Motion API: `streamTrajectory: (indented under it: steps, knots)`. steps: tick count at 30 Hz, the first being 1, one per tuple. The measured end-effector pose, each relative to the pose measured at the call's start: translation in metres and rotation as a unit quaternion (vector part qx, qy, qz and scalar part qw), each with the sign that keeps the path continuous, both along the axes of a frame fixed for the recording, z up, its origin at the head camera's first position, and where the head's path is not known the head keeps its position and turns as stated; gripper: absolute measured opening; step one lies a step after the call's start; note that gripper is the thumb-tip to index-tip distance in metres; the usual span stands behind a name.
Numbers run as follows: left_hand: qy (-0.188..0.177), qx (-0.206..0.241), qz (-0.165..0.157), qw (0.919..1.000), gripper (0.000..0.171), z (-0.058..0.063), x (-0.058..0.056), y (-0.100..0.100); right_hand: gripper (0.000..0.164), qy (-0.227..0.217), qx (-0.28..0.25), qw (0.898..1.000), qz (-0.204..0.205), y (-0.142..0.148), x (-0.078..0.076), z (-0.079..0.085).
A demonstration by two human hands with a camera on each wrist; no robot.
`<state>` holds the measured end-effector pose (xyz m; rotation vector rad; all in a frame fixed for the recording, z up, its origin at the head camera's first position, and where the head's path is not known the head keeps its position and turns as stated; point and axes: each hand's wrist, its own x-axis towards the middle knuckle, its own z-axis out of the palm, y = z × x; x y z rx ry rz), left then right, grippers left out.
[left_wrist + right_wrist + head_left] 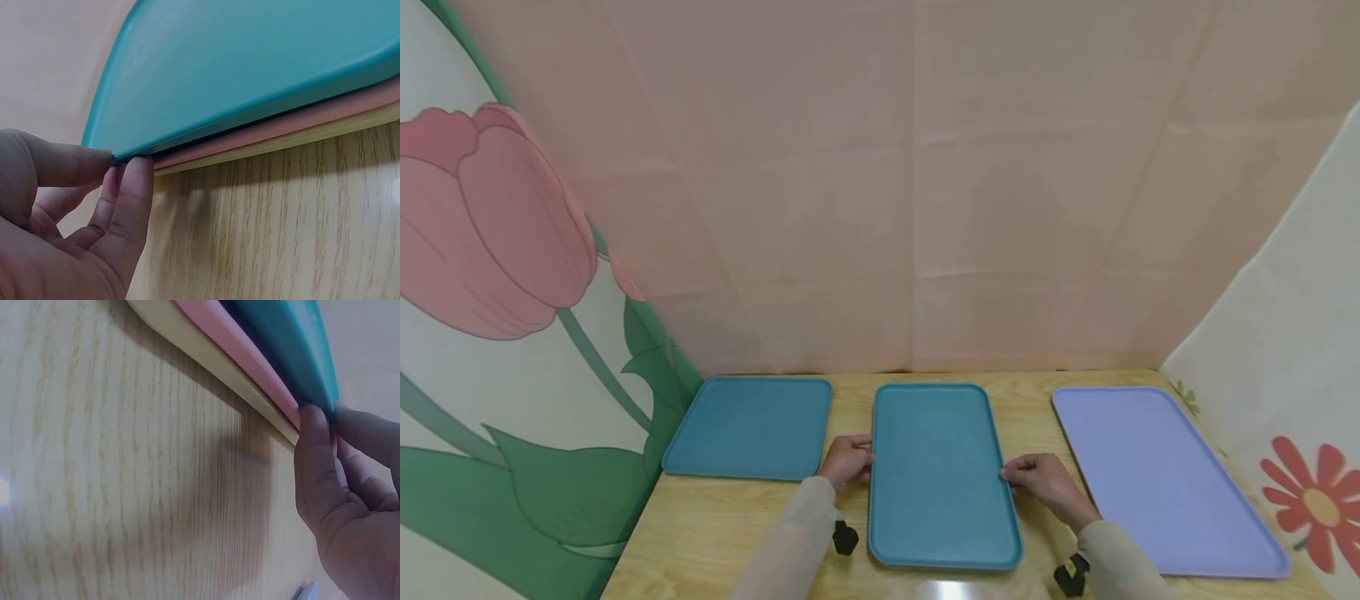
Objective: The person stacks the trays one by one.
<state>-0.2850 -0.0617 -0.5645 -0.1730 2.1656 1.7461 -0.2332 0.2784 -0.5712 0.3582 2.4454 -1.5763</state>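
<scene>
In the head view a teal tray [943,475] lies lengthwise in the middle of the table, topmost in a stack. My left hand [846,460] pinches its left long edge, thumb on the upper rim and fingers underneath. On the opposite long edge, my right hand [1048,483] grips the rim between thumb and fingers. Both wrist views show a pink tray [281,129] under the teal one, with a cream tray [187,347] at the bottom on the wood. A dark gap separates the teal rim from the pink one.
Left of the stack lies another teal tray [748,427], turned sideways. A lavender tray [1165,479] sits at the right, close to my right forearm. Behind the wooden table [700,533] hangs a pinkish cloth [910,208], with flower-printed panels on both sides.
</scene>
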Motion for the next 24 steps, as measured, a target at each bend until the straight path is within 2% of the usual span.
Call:
streamTrajectory:
  steps: [9, 24]
  knots:
    - [-0.005, 0.004, -0.003, 1.0, 0.043, -0.0046, -0.003, 0.0005, 0.014, 0.009, 0.006, 1.0, -0.002, 0.0003, 0.0007, 0.0003]
    - [-0.001, -0.005, -0.001, 1.0, 0.042, -0.0044, -0.0029, 0.001, 0.016, 0.014, 0.012, 1.0, 0.005, 0.0015, -0.0016, -0.0026]
